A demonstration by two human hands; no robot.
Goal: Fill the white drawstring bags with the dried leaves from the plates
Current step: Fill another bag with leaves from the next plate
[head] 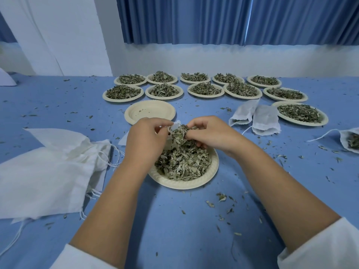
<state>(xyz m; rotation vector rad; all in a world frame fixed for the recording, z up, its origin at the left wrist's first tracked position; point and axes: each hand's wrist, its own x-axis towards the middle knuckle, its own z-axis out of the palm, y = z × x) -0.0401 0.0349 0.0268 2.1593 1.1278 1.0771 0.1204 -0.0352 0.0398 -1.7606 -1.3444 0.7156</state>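
Observation:
A cream paper plate (210, 171) in front of me holds a heap of dried leaves (182, 162). Above its far side, my left hand (147, 136) pinches the mouth of a small white drawstring bag (174, 126); most of the bag is hidden behind my fingers. My right hand (211, 133) is closed on a clump of leaves (180, 135) and presses it against the bag's opening.
An empty plate (149, 111) lies just beyond my hands. Several leaf-filled plates (206, 88) stand in rows at the back. Two filled bags (254, 117) lie at the right, a third one (349, 140) at the right edge. A pile of empty bags (48, 167) lies left. Leaf crumbs litter the blue tablecloth.

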